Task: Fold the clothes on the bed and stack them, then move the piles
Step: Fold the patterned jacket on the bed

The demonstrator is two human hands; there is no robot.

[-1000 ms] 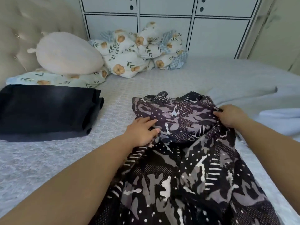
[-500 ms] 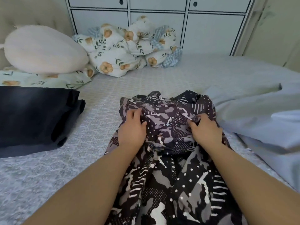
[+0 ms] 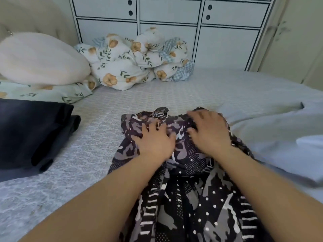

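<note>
While the dark patterned fabric garment [image 3: 183, 198] lies mid-bed on the grey quilted bed [image 3: 174, 95], I see my left hand [image 3: 155, 142] and right hand [image 3: 209, 133] side by side, fingers spread flat, pressing its far end; a folded navy pile [image 3: 31, 135] sits left.

no readable text, no labels, no brands, no numbers, no signs anywhere

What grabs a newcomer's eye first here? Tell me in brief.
The black, grey and white patterned garment lies centre front on the bed, with the left hand and right hand pressing side by side on its far end. A folded dark navy cloth pile sits at the left, and a crumpled floral quilt lies against the white cabinet behind.
</note>
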